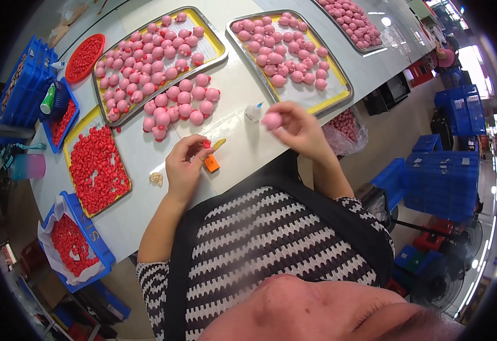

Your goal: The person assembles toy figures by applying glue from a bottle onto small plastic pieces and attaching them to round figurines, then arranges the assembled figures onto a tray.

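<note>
My left hand (184, 166) pinches a small red piece (207, 144) between thumb and fingertips, above the near part of the table. To the right, my raised right hand (300, 132) grips a pink ball (272, 120) by its side. Beside that ball stands a small translucent bottle (252, 113) with a blue tip. Just right of my left hand lie an orange block (211, 163) and a thin yellow piece (219, 144). Beyond it, a loose cluster of pink balls (184, 97) rests on the table, several with small red parts attached.
Metal-rimmed trays (223, 52) of pink balls stand at the back. A yellow tray (91, 215) of red pieces lies left, near a red bowl (102, 40) and a blue crate (108, 257). A beige lump (156, 179) sits left of my left forearm. Blue crates (441, 184) are stacked at right.
</note>
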The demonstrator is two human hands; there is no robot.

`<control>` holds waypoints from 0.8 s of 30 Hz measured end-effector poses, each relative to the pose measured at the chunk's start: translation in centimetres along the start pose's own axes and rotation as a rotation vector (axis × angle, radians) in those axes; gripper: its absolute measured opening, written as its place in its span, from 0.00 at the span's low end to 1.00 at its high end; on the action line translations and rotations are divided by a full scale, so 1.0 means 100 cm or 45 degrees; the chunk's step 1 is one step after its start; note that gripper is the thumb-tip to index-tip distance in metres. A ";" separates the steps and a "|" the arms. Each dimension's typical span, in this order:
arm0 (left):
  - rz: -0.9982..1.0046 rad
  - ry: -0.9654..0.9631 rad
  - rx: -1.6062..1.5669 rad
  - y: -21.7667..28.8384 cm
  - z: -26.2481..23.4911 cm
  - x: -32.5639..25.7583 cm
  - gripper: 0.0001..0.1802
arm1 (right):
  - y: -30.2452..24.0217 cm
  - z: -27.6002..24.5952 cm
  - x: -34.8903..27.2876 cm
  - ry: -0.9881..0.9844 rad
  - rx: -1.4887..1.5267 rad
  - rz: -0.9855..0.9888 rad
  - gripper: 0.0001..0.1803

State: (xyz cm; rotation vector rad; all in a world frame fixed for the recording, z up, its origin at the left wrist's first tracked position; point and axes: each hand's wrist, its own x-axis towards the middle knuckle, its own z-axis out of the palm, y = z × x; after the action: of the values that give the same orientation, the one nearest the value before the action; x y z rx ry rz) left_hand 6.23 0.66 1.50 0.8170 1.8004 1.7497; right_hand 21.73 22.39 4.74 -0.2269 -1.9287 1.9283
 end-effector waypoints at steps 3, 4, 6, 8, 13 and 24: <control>0.035 -0.030 0.020 -0.002 -0.002 -0.002 0.12 | 0.000 0.030 0.008 -0.251 -0.132 -0.038 0.21; 0.032 -0.025 0.022 -0.002 -0.002 -0.002 0.12 | -0.001 0.038 0.010 -0.255 -0.129 -0.037 0.21; 0.031 -0.036 0.090 -0.001 -0.003 -0.001 0.12 | -0.001 0.050 0.013 -0.247 -0.365 0.018 0.21; 0.025 -0.047 0.080 0.001 -0.003 -0.001 0.12 | 0.006 0.056 0.014 -0.197 -0.286 0.050 0.21; 0.037 -0.063 0.077 0.005 -0.003 -0.002 0.12 | 0.007 0.064 0.019 -0.229 -0.492 -0.162 0.20; 0.167 -0.088 0.235 -0.005 -0.010 -0.001 0.07 | 0.010 0.072 0.020 -0.256 -0.507 -0.260 0.19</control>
State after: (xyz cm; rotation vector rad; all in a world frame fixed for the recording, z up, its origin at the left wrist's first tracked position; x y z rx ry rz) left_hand 5.56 -0.16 1.02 1.0789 1.9202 1.6287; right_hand 16.95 16.52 4.36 0.0568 -2.3568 1.4732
